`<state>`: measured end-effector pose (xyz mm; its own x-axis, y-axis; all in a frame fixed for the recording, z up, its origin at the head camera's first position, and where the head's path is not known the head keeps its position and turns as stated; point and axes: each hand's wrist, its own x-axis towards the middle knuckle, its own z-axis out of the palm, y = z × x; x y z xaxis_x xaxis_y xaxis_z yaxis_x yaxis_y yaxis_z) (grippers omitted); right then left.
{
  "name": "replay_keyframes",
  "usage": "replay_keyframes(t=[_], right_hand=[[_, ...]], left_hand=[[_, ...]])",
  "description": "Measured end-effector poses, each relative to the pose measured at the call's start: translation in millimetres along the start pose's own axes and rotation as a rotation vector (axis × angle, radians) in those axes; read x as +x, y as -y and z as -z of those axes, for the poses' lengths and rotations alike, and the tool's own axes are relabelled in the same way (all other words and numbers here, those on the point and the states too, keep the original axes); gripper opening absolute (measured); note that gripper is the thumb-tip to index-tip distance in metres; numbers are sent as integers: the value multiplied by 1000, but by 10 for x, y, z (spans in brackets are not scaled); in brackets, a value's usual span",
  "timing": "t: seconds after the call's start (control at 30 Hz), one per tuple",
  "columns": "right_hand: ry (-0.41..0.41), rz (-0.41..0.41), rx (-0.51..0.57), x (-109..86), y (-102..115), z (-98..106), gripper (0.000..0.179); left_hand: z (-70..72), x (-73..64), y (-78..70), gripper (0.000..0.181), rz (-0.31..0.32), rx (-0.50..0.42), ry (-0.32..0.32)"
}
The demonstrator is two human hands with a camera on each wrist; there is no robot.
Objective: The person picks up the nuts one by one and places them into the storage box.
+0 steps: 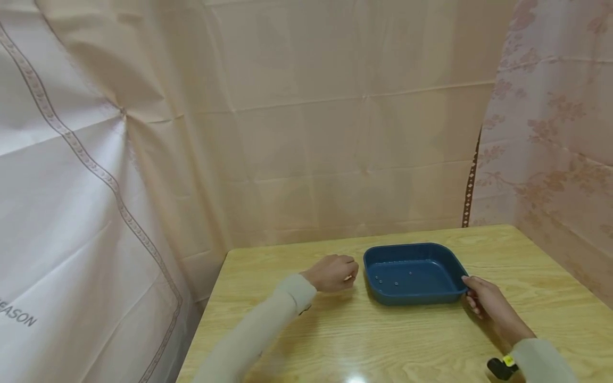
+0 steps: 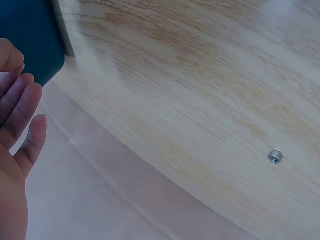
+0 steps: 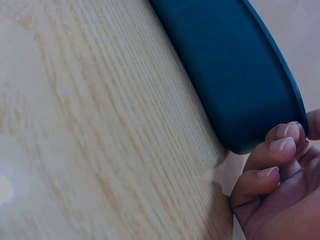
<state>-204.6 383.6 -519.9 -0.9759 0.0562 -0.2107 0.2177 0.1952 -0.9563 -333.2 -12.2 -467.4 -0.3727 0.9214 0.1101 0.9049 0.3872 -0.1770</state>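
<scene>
A dark blue plastic tray point(image 1: 416, 300) with rounded corners stands on the wooden table, several small metal nuts point(image 1: 396, 283) scattered on its floor. My right hand point(image 1: 493, 308) grips its right front corner, thumb over the rim and fingers bent against the outside; the right wrist view shows these fingers point(image 3: 272, 155) at the tray wall point(image 3: 230, 65). Just left of the tray, my left hand point(image 1: 331, 273) hovers with bent fingers. In the left wrist view its thumb and index tips are partly cut off, so anything between them is hidden. One hex nut point(image 2: 275, 157) lies on the tabletop there.
The pale wooden table point(image 1: 345, 330) ends at a back edge against a beige cloth point(image 1: 335, 133). Patterned cloths hang at the left point(image 1: 81, 213) and right point(image 1: 560, 149). A black object with a yellow mark point(image 1: 503, 367) is by the right cuff.
</scene>
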Motion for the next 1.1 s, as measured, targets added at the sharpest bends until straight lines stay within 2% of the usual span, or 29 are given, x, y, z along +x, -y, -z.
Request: replay_keyframes(t=[0.47, 0.77, 1.1], right_hand=[[-3, 10, 24, 7, -15, -20, 45], [-11, 15, 26, 13, -15, -26, 44], [-8, 16, 34, 11, -27, -8, 45]], left_hand=[[9, 149, -63, 5, -47, 28, -33], [66, 246, -102, 4, -88, 44, -53], [142, 291, -118, 3, -70, 33, -38]])
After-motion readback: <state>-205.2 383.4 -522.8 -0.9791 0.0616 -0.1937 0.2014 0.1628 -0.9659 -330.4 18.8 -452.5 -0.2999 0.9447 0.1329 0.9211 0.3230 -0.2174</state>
